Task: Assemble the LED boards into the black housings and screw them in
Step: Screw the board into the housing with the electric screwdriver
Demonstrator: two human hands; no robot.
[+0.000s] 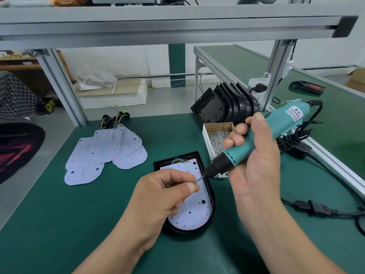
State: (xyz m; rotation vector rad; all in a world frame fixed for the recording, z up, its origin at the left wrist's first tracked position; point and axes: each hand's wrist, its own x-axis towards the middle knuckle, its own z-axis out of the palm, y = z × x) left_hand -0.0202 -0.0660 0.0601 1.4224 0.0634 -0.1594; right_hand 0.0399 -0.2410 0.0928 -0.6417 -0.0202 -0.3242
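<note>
Centre frame, low: your left hand is pinching a small screw between thumb and forefinger, and that grip is closed on it. Your right hand is wrapping its grip around the teal screwdriver.

- The screwdriver's long axis is running from upper right down to lower left, well tilted. Its bit is pointing at the screw and appears to be meeting it.
- The LED board is lying in the black housing on the bench, directly under both grips, with its long axis running top to bottom of the frame.
- The box of screws is sitting just right of the housing.

Judgement: the screw is going onto the bit. The board's holes are lying below and toward you, so you are likely needing to swing the tool upright before driving.
</note>
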